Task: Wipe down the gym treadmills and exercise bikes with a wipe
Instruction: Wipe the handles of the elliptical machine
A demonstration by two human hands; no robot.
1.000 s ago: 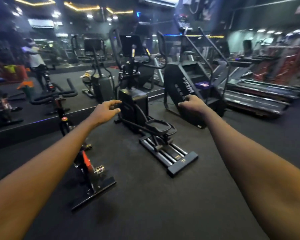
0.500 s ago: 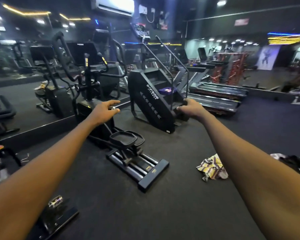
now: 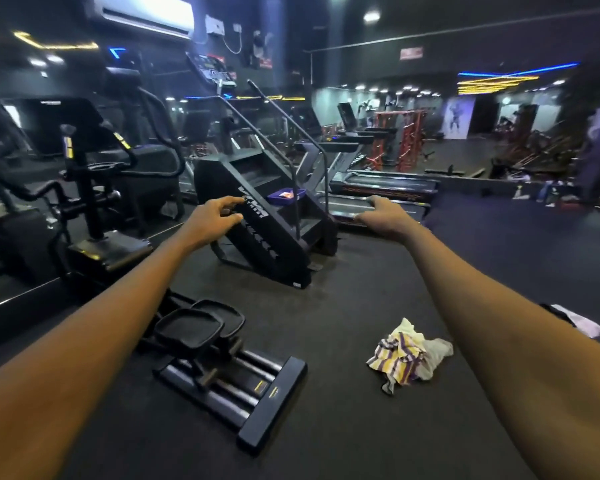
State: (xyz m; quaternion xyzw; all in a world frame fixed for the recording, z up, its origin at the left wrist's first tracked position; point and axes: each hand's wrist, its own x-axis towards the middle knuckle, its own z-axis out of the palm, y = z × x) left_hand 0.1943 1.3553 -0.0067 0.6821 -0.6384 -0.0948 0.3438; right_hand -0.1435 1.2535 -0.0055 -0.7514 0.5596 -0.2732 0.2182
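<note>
Left hand (image 3: 215, 220): stretched out at 11 o'clock, fingers loosely bent and a little apart, holding nothing
Right hand (image 3: 385, 218): stretched out at 1 o'clock, palm down, fingers straight and spread, holding nothing
Striped cloth (image 3: 407, 358): crumpled on the dark floor (image 3: 343, 427) at 5 o'clock, well apart from both hands
Treadmill (image 3: 381, 188): at 1 o'clock, beyond the right hand
Stair climber (image 3: 267, 244): at 12 o'clock, between the hands
Elliptical (image 3: 222, 372): at 7 o'clock, beside the left forearm
</note>
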